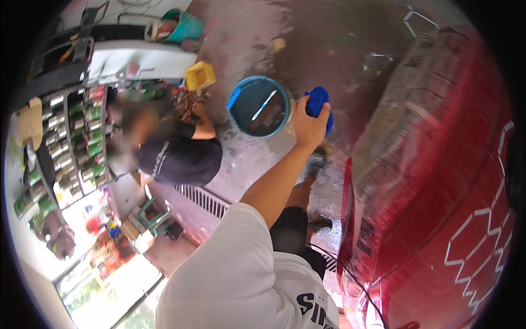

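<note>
My left hand [311,123] is closed around a bunched blue cloth [318,102], with the thumb along its right side. It is held up just right of a round blue bucket [257,80]. Dark water fills the bucket, and in it shows a slim white-and-blue brush-like stick [264,105]. Something bright blue, perhaps another cloth, hangs over the bucket's left rim. To my right stands a red car [427,208] with white hexagon lines on its body; my hand is apart from it. My right hand is not in view.
A person in a dark shirt [186,159] crouches left of the bucket, near a yellow container [200,75]. Shelves of bottles [76,142] line the left side. A slotted floor drain [201,202] and a thin black cable [356,278] lie nearby. The floor [241,33] looks wet.
</note>
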Available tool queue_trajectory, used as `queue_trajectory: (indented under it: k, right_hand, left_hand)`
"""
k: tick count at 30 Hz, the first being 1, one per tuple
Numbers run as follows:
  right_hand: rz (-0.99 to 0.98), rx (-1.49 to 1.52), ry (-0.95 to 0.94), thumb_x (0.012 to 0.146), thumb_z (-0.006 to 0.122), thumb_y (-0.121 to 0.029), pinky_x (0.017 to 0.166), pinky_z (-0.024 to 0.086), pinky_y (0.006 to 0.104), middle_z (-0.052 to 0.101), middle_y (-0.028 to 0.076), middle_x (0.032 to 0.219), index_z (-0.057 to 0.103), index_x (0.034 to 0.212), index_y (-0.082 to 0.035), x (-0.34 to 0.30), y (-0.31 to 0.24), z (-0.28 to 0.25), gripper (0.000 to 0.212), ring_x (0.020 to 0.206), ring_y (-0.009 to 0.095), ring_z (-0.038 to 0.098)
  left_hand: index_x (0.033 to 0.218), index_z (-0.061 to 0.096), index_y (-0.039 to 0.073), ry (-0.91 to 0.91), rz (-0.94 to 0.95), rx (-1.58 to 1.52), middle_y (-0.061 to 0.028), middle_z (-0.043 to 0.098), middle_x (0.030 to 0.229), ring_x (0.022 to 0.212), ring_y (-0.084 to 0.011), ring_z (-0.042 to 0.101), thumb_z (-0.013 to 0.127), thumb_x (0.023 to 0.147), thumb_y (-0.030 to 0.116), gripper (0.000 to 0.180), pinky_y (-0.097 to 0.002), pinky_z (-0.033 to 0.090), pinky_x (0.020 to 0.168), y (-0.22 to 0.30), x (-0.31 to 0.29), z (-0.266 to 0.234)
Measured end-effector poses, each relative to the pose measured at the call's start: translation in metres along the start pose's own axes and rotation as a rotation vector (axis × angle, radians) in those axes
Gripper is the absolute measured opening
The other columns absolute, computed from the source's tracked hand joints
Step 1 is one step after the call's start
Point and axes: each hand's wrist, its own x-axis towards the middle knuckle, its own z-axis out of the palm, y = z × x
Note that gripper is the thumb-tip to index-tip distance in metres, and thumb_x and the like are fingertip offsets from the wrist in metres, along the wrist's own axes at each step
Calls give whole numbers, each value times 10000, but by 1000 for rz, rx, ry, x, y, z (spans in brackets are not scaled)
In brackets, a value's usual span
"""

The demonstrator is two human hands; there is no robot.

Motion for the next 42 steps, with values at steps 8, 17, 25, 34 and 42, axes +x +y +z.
queue_trajectory:
  k: [8, 17, 25, 34, 42]
  right_hand:
    - [-87, 127, -97, 1125, 690, -350, 1084, 578, 526, 684, 224, 1449, 556, 1553, 1, 29, -2, 20, 570, 1277, 421, 689]
    - [8, -20, 17, 1138, 673, -330, 1062, 581, 548, 678, 232, 1428, 530, 1546, 9, 23, 51, -36, 549, 1255, 422, 688]
    - [105, -4, 47, 1149, 657, -312, 1043, 583, 568, 673, 240, 1410, 508, 1540, 15, -1, 93, -76, 531, 1236, 423, 687]
    - [461, -48, 116, 1179, 592, -129, 1013, 598, 579, 657, 257, 1444, 417, 1581, 31, -27, 55, -41, 467, 1268, 421, 678]
    - [688, -198, 155, 1126, 674, -324, 1243, 415, 571, 591, 260, 1574, 490, 1664, -34, -21, -17, -50, 639, 1463, 459, 552]
  left_hand:
    - [1527, 669, 205, -29, -397, 549, -303, 574, 1515, 1340, -514, 647, 908, 865, 565, 790, -555, 545, 1162, -233, 150, -16]
    - [1763, 388, 334, -336, -284, 925, -308, 292, 1790, 1602, -590, 343, 835, 883, 605, 1023, -599, 408, 1293, -386, 181, 23]
    - [1630, 575, 82, -357, -338, 943, -274, 621, 1577, 1470, -457, 599, 891, 839, 284, 876, -509, 518, 1206, -398, 199, 19]
    - [1390, 730, 60, -348, -578, 9, -97, 755, 1136, 962, -244, 725, 910, 859, 236, 587, -399, 627, 873, -239, 204, -73]
    - [1322, 663, 178, -485, -822, -450, -72, 690, 1162, 1067, -324, 704, 756, 1033, 470, 421, -551, 623, 930, -52, 239, -71]
